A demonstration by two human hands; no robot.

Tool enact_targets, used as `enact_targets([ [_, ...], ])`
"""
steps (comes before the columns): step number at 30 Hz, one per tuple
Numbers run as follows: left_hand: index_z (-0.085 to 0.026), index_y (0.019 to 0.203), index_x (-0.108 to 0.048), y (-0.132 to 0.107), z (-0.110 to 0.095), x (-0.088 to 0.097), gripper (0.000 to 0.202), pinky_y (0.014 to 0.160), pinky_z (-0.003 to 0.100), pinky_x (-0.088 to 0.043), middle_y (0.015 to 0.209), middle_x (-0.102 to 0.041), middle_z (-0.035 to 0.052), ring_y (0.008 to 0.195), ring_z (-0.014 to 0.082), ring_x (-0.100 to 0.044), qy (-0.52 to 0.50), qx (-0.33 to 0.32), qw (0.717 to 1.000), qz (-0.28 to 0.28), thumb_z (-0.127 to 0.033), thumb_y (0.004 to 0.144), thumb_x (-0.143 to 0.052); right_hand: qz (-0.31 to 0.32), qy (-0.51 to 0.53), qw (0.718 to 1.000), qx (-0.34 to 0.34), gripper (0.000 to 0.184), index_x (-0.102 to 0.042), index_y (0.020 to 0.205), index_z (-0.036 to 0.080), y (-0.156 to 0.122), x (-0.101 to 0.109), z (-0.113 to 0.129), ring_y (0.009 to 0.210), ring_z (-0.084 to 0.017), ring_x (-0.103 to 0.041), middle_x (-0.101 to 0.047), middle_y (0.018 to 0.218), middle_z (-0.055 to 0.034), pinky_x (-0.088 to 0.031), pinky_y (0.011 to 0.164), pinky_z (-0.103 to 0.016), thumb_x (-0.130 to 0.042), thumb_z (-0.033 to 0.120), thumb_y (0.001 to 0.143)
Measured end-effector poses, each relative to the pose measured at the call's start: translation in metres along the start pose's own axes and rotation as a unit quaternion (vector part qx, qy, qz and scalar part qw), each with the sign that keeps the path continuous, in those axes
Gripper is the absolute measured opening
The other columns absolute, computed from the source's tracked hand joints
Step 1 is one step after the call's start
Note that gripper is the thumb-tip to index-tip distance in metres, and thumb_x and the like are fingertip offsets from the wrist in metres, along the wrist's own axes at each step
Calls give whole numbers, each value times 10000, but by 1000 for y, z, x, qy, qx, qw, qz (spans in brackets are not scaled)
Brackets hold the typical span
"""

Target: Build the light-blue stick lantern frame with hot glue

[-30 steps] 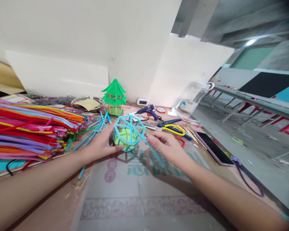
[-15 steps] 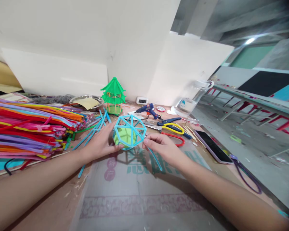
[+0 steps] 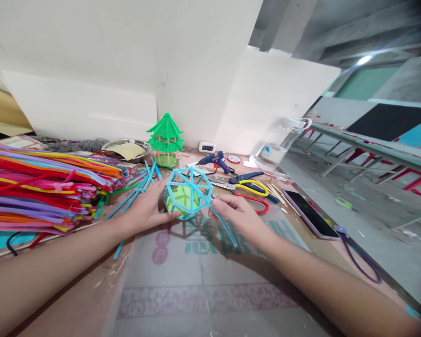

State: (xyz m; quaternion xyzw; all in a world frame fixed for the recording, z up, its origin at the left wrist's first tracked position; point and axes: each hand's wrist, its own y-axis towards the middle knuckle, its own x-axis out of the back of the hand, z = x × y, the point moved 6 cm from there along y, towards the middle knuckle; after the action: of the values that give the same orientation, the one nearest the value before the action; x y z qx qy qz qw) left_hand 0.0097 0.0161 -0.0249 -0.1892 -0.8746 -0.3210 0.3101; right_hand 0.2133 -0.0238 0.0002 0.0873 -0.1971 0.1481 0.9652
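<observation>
A blue pipe-cleaner frame [image 3: 192, 187], shaped like a wheel with spokes on top and a green base inside, stands in front of me. My left hand [image 3: 153, 202] grips its left side, the thumb along the near edge. On the right, my right hand [image 3: 229, 210] pinches a blue pipe cleaner [image 3: 228, 230]. One end of that strip lies across the top of the frame, and the other hangs down towards me. More blue pipe cleaners [image 3: 132, 199] lie loose just left of my left hand.
Coloured pipe-cleaner bundles [image 3: 38, 187] fill the left. Behind stand a small green-roofed pavilion [image 3: 166, 135], a metal dish [image 3: 140, 147], a timer [image 3: 207, 147] and a glue gun [image 3: 217, 161]. Scissors [image 3: 252, 187], a phone [image 3: 310, 213] and a clear jug [image 3: 275, 147] are at right.
The blue pipe cleaner in my right hand now lies over the frame's rim, and its free end has shifted slightly. My left hand keeps its hold.
</observation>
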Motion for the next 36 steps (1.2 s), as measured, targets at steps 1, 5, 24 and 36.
enact_targets([
  [1, -243, 1523, -225, 0, 0, 0, 897, 1177, 498, -269, 1567, -329, 115, 1431, 331, -317, 1, 3, 1000, -1, -456, 793, -701, 6, -5, 1000, 7, 389, -656, 717, 165, 1, 0, 1, 607, -122, -471, -552, 645, 10, -358, 579, -241, -548, 496, 890],
  [5, -235, 1525, -226, -1, 3, 0, 910, 1176, 517, -260, 1562, -338, 120, 1432, 343, -308, 12, 14, 1000, -3, -468, 786, -703, 5, -2, 1000, 26, 328, -643, 701, 165, 3, 0, 3, 579, -104, -446, -543, 629, 19, -351, 569, -235, -572, 428, 883],
  [24, -156, 1451, -346, 0, 17, 1, 737, 1156, 436, -334, 1492, -448, 122, 1373, 312, -419, -56, 111, 992, -27, -498, 846, -591, -174, -98, 980, 22, 277, -571, 810, 191, 36, 105, -35, 523, -136, -502, -556, 562, 24, -394, 539, -264, -601, 465, 789],
  [36, -219, 1435, -391, 1, 21, 0, 619, 1159, 432, -336, 1495, -449, 86, 1361, 254, -436, -130, 97, 985, -50, -437, 887, -578, -121, -174, 977, 22, 419, -468, 599, 216, 28, 74, -25, 456, -123, -442, -471, 465, 38, -360, 536, -269, -411, 450, 942],
])
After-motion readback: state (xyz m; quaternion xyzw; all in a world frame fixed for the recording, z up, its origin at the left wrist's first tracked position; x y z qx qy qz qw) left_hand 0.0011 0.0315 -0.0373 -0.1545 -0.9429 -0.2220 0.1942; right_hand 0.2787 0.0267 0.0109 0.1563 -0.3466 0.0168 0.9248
